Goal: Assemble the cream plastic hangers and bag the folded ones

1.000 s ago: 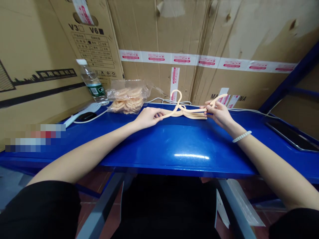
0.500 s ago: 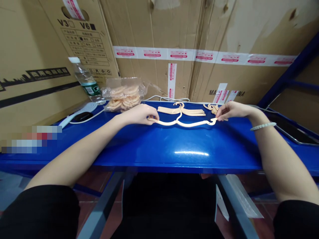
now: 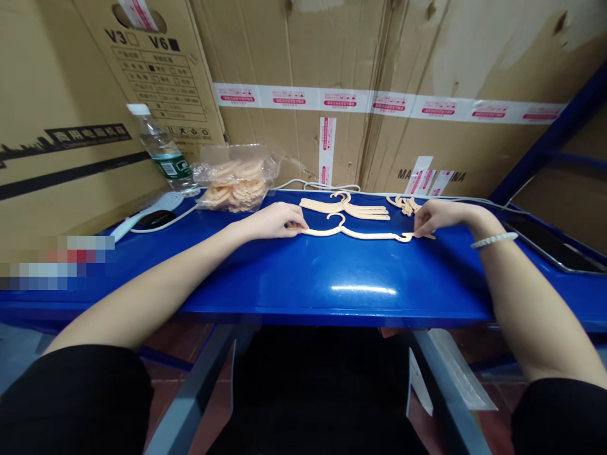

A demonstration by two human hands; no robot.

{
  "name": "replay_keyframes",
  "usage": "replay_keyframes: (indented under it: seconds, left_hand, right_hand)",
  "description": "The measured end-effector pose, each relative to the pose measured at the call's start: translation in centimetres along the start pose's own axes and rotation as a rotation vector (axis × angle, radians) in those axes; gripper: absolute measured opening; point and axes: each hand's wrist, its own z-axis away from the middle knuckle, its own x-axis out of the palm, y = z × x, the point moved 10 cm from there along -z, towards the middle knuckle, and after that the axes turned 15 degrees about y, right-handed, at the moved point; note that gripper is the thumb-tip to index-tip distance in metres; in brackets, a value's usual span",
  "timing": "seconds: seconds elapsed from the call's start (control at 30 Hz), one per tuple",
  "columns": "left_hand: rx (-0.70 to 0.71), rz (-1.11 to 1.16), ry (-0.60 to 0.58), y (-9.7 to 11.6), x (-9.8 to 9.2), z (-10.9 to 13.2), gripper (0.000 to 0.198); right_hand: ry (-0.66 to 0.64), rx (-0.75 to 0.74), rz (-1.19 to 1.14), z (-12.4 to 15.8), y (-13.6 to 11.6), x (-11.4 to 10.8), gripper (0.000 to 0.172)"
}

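A beige plastic hanger [image 3: 370,235] lies in front of me on the blue table, its hook pointing toward the back. My left hand [image 3: 284,221] pinches the hanger's left end. At the opposite end, my right hand [image 3: 432,220] has its fingers closed on a small beige piece [image 3: 408,237] that touches the hanger's right tip. Just behind are stacked beige hangers [image 3: 365,212], with overlapping hooks. A small pile of beige pieces [image 3: 403,203] is next to my right hand, partly covered by it.
A clear bag of beige parts [image 3: 234,186], a water bottle [image 3: 165,155] and a black mouse [image 3: 159,219] stand at the back left of the table [image 3: 284,278]. A dark tablet [image 3: 559,246] lies at right. Cardboard boxes [image 3: 294,145] rise behind.
The hanger's hook has swung from upright and tilted to lying flatter, and its body has shifted slightly right. My left hand has moved a little right with it.
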Motion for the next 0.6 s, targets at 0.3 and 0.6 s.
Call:
replay_keyframes:
  seconds: [0.3,0.6]
  left_hand:
    - [-0.047,-0.127,0.065,-2.4,0.0,0.6,0.026]
    - [-0.103,-0.116,0.228,-3.0,0.1,0.7,0.028]
  right_hand:
    - [0.206,-0.006,0.058,-1.7,-0.5,-0.6,0.026]
    - [0.464,-0.175,0.074,-0.5,-5.0,-2.5,0.025]
